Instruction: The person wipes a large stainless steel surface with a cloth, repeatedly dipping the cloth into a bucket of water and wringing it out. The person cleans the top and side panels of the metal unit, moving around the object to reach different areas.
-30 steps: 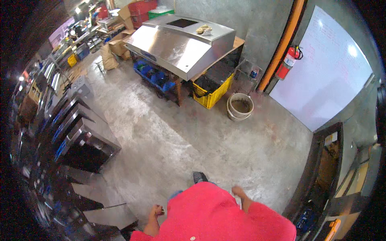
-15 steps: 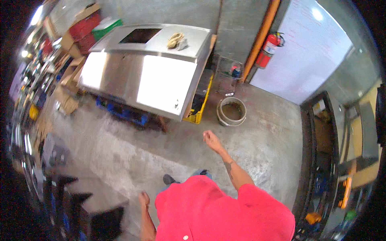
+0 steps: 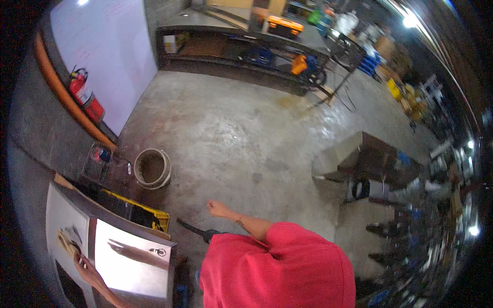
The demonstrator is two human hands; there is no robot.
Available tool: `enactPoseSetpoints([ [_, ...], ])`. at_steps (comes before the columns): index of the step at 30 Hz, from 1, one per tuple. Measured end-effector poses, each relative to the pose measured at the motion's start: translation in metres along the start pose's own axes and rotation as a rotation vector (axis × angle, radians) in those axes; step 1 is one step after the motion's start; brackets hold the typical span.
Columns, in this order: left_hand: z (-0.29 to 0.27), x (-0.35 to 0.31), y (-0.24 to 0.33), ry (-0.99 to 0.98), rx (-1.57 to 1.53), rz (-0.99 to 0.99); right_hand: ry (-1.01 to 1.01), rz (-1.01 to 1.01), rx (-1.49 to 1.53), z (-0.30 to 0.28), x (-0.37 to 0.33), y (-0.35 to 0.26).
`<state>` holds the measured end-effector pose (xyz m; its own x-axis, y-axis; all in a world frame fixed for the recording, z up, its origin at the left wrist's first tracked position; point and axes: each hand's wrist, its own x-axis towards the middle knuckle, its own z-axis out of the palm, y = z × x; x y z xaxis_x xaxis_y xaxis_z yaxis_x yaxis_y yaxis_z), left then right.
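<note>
Wearing: a red shirt, filling the lower middle of the view
Right hand: held out between the shirt and the bucket, above the grey floor; fingers look loosely bent, too blurred to tell whether they press together
Left hand: stretched out at lower left over the metal hood, fingertips at the edge of the cloth; cannot tell whether they pinch it or only touch it
Cloth: tan, crumpled, lying on the hood's top face
Hood: shiny, with a dark opening in its top
Yellow crate: just beside the hood
Bucket: pale, upright on the floor, near the crate
Wall: red fire extinguisher beside an orange post, whiteboard next to them
Far bench: dark, with a black-and-orange toolbox on top
</note>
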<state>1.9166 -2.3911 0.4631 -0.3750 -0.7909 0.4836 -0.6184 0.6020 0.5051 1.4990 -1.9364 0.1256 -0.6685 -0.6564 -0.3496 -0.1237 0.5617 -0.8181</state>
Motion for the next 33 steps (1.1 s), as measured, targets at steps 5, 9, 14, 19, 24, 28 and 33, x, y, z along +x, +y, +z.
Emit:
enactPoseSetpoints([
  [5,0.029,0.096,-0.080,0.076,0.531,0.409,0.106,0.290,-0.087,0.031,-0.125,0.036],
  [9,0.034,0.123,-0.037,-0.179,0.447,0.256,0.372,0.401,-0.036,0.070,-0.254,0.076],
  [14,0.064,0.133,-0.073,-0.294,0.475,0.326,-0.067,0.715,-0.044,0.124,-0.355,0.136],
  [19,0.082,0.137,-0.089,-0.149,0.480,0.292,0.091,0.664,-0.015,0.138,-0.351,0.123],
  [24,0.074,0.154,-0.094,-0.053,0.257,0.398,0.356,0.299,0.243,0.096,-0.247,0.091],
  [28,0.040,0.143,0.007,0.007,0.253,0.312,0.511,0.135,0.312,0.028,-0.153,-0.037],
  [33,-0.063,0.104,0.082,0.279,0.090,0.341,0.211,-0.187,0.434,0.013,-0.099,-0.317],
])
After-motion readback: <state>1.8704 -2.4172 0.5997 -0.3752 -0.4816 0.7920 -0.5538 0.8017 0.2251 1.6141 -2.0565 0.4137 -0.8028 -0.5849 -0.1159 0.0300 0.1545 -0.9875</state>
